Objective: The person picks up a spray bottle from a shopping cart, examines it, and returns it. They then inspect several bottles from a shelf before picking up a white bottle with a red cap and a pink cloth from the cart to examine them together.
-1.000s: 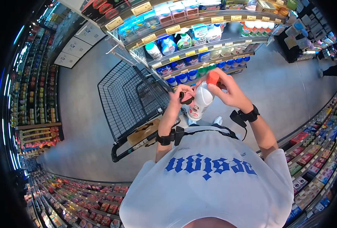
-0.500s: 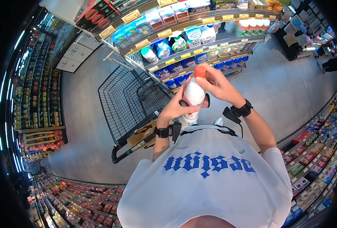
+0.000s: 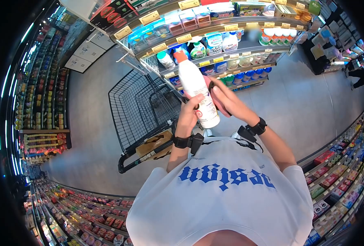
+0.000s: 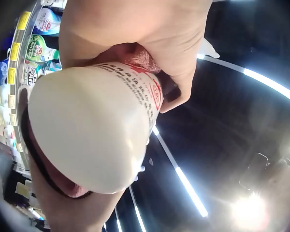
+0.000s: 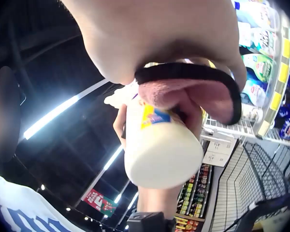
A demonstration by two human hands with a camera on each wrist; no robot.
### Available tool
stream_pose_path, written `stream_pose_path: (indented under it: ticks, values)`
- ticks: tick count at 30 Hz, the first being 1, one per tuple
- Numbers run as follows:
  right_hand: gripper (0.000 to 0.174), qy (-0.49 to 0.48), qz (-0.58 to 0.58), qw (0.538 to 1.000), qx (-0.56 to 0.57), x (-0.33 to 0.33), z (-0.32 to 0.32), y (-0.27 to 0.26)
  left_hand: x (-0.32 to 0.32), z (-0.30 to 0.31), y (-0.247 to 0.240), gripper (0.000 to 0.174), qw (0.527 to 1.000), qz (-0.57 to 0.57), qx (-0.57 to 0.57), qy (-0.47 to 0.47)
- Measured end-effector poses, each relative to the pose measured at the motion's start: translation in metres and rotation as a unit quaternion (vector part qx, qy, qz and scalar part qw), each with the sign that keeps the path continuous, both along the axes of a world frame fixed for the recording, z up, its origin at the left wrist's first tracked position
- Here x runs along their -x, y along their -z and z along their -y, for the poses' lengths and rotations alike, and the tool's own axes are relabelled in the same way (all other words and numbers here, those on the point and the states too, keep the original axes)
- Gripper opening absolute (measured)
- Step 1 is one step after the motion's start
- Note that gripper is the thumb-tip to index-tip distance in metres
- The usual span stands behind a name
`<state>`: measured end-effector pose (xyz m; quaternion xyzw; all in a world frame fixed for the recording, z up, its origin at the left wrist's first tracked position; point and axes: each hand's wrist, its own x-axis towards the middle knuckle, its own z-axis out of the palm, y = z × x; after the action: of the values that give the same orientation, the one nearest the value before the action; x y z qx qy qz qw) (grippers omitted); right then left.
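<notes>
A white plastic bottle (image 3: 195,82) with a red cap (image 3: 181,56) tilts away from the body, its base nearest the chest. My left hand (image 3: 187,115) grips its lower left side, thumb across the printed label. Along the bottle's right side lies my right hand (image 3: 234,103), fingers fairly straight, touching it. A pink pad with black edging (image 5: 188,94) covers the right palm. In the left wrist view, the bottle's smooth base (image 4: 87,130) faces the camera, with red and black print beyond it. Part of the left fingers is hidden behind the bottle.
A black wire shopping cart (image 3: 143,106) stands to the left, a brown cardboard piece (image 3: 154,148) near its handle. Ahead, a store shelf (image 3: 208,59) carries bottles and tubs. More stocked shelves (image 3: 337,176) curve round the right. Someone in dark clothes (image 3: 360,78) is far right.
The bottle has swung from near upright to tilted, its cap moving up and left. My right hand has left the cap and come down to the bottle's side. The left hand keeps its grip low down.
</notes>
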<state>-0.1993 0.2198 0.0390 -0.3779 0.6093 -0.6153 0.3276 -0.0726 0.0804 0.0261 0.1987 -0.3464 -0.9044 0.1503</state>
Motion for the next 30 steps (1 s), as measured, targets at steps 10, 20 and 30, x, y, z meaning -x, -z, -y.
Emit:
stream_pose_path:
  ticks: [10,20,30]
  values:
    - [0.057,-0.06,0.276,0.957,0.059,-0.029,0.015,0.006,0.014,-0.008,-0.039,0.057,0.959,-0.029,0.227,-0.167]
    - [0.055,-0.093,0.513,0.848,0.097,-0.017,0.01,-0.005,-0.003,0.012,-0.029,0.025,0.964,0.027,0.127,-0.234]
    - [0.056,0.037,0.682,0.642,0.348,0.049,-0.04,-0.017,-0.021,0.023,-0.061,0.03,0.94,0.107,0.058,-0.319]
